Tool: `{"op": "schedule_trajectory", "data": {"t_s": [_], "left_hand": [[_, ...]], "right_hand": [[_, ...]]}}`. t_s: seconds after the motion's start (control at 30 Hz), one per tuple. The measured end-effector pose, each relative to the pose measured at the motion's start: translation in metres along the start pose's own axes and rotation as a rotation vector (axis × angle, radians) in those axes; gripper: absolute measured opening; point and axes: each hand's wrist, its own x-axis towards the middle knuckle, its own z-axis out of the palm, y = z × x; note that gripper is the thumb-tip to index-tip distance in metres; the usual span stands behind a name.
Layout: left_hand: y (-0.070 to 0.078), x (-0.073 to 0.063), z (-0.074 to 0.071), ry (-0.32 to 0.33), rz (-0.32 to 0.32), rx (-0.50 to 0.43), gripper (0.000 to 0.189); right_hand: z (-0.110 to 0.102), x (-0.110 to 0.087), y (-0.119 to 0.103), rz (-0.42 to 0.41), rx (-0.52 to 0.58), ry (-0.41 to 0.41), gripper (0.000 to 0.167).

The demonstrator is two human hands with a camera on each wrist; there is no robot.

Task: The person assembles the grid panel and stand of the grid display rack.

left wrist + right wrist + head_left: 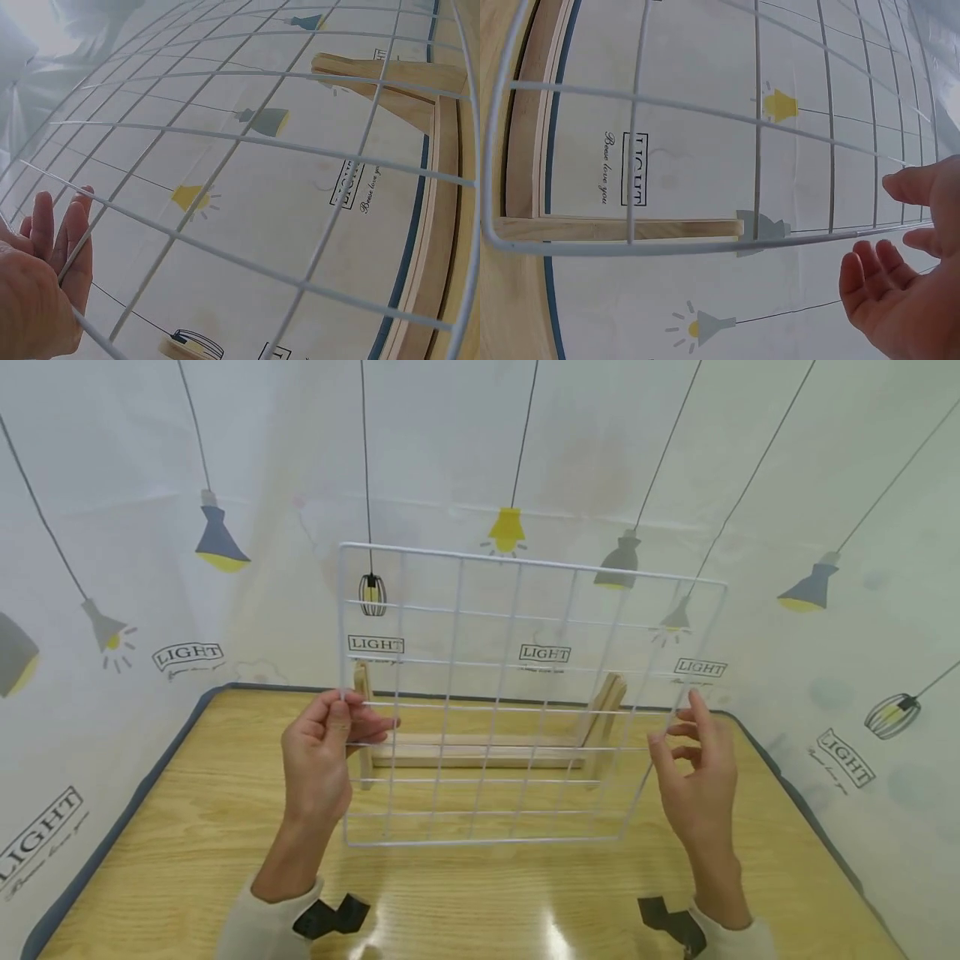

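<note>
A white wire grid panel (489, 746) stands tilted in front of me, its bottom edge low over the table. My left hand (318, 760) pinches the left edge wire between thumb and fingers, with some fingers reaching behind the mesh. Beside the right edge is my right hand (701, 777); in the right wrist view its thumb (911, 184) and fingers are spread apart around that side, not closed on the wire. Behind the mesh, a wooden stand (480, 762) with a crossbar and two uprights sits on the table, partly covered by the wires.
The wood-grain table (187, 827) has a dark blue edge along its back and sides. A pale wall covering (450, 460) printed with hanging lamps and the word LIGHT surrounds it. Black wrist mounts (330, 917) sit at both cuffs.
</note>
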Motion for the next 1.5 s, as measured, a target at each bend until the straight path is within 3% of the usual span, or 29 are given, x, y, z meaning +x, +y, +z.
{"op": "schedule_trajectory", "data": {"t_s": [0.17,0.33,0.73,1.17,1.33,1.5], "left_hand": [[-0.001,-0.001,0.000,0.018,0.051,-0.032,0.020],[-0.002,0.000,0.000,0.027,0.100,-0.075,0.020],[-0.001,0.001,0.003,0.024,0.123,-0.103,0.021],[-0.003,-0.003,0.004,0.012,0.163,-0.112,0.019],[-0.003,-0.004,0.006,-0.011,0.185,-0.131,0.020],[-0.004,-0.005,0.007,-0.024,0.187,-0.121,0.020]], "right_hand": [[0.006,-0.004,-0.007,-0.142,-0.064,0.040,0.072],[0.014,-0.007,-0.017,-0.262,-0.079,0.019,0.065],[0.037,-0.024,-0.051,-0.474,-0.128,-0.059,0.063],[0.075,-0.028,-0.078,-0.500,-0.242,-0.208,0.066],[0.083,-0.027,-0.082,-0.483,-0.307,-0.214,0.082],[0.089,-0.024,-0.084,-0.480,-0.334,-0.212,0.083]]}}
